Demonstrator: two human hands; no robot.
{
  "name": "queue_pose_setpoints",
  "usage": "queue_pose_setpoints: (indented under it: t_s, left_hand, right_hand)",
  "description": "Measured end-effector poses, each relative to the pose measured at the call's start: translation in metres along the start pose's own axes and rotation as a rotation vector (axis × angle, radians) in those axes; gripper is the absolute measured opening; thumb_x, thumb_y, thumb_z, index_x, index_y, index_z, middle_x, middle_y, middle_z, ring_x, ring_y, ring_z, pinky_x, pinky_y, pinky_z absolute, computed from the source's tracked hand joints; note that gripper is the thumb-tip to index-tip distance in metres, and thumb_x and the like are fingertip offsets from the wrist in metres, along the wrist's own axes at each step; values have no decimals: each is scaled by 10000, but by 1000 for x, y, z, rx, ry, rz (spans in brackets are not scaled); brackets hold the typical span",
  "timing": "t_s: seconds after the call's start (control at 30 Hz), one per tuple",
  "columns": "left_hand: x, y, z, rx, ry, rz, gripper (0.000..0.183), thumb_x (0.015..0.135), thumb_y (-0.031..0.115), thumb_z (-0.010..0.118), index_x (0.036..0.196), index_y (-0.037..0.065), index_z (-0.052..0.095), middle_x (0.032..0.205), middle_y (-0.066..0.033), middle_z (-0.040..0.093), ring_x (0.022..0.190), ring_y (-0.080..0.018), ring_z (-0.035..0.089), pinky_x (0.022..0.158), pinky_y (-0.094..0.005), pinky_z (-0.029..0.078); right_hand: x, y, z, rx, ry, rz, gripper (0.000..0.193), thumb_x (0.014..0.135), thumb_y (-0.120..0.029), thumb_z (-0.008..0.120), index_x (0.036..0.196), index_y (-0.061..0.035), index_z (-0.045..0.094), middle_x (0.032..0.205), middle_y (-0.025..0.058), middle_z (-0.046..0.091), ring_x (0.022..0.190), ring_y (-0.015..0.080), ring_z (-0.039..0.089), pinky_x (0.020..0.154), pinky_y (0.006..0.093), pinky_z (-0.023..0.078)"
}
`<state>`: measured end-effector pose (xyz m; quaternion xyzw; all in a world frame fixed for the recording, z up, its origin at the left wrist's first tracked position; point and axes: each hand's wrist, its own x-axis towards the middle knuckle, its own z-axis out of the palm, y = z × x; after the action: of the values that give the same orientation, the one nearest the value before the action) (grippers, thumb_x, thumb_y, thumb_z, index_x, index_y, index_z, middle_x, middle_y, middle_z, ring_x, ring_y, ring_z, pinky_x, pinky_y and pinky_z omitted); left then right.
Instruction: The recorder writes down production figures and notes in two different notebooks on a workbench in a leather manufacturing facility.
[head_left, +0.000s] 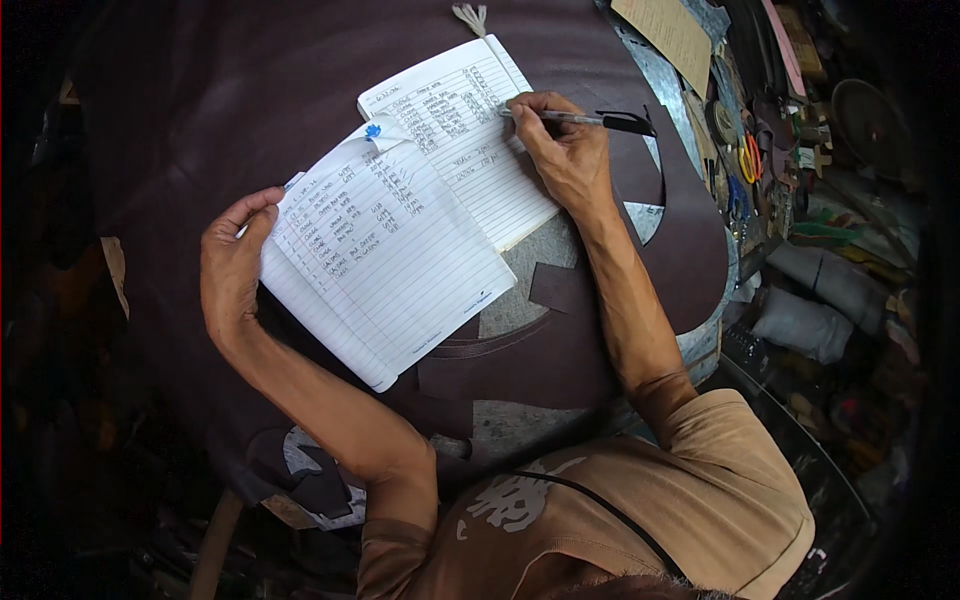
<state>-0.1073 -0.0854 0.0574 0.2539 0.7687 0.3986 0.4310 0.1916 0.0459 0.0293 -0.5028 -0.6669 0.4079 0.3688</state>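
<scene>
My left hand (235,255) pinches the left edge of a lined white notebook (425,290) between thumb and fingers. Handwritten rows cover its upper half, and its top corner curls up beside a small blue mark. Partly beneath it lies a second set of lined, handwritten pages (500,195); whether both belong to one book I cannot tell. A tasselled cord (471,18) sticks out at its far end. My right hand (572,155) grips a pen (580,117) with a clear barrel and a black cap on its back end, the tip at the written rows of the right-hand page.
Dark brown leather (240,90) spreads over the work table, with cut pieces (520,370) near me. Cardboard (675,40) lies at the far right. Farther right are scissors with yellow handles (750,158), assorted tools and plastic-wrapped bundles (805,325).
</scene>
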Motion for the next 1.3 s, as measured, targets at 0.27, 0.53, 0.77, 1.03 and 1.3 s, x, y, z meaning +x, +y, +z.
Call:
queue_pose_setpoints:
  t_s: [0.27,0.53,0.77,1.03,1.3]
  left_hand:
    - [1,-5,-2,-2,-8,35,191,891,98,652,1039,16,741,882,-39,708,763,-97,607,755,-247,482]
    - [0,0,-2,3,-14,0,199,889,113,660,1044,15,738,875,-39,703,763,-95,602,754,-247,480]
    - [4,-9,-4,-42,-32,17,195,887,101,664,1042,9,737,883,-39,699,767,-96,596,763,-245,475]
    - [4,-7,-3,-38,-27,19,192,891,89,658,1044,1,734,870,-34,693,772,-95,594,765,-244,473]
    - [3,-4,-3,-11,-4,25,193,893,84,656,1043,-14,729,867,-38,692,755,-88,595,730,-235,476]
  right_hand:
    - [0,5,-1,34,6,1,208,897,-187,654,954,2,720,644,5,599,563,65,511,503,236,419]
    - [3,5,-4,-35,-45,-22,205,901,-189,657,934,6,713,640,-15,600,559,43,504,482,221,387]
    - [1,2,-1,68,57,22,199,897,-186,651,912,2,713,621,-18,587,539,38,481,472,225,375]
    - [2,1,-4,23,-3,50,230,898,-200,643,944,14,714,626,5,601,554,56,514,489,225,405]
    - [2,1,-4,-53,10,-6,243,900,-208,635,965,14,712,639,23,606,547,77,516,492,262,423]
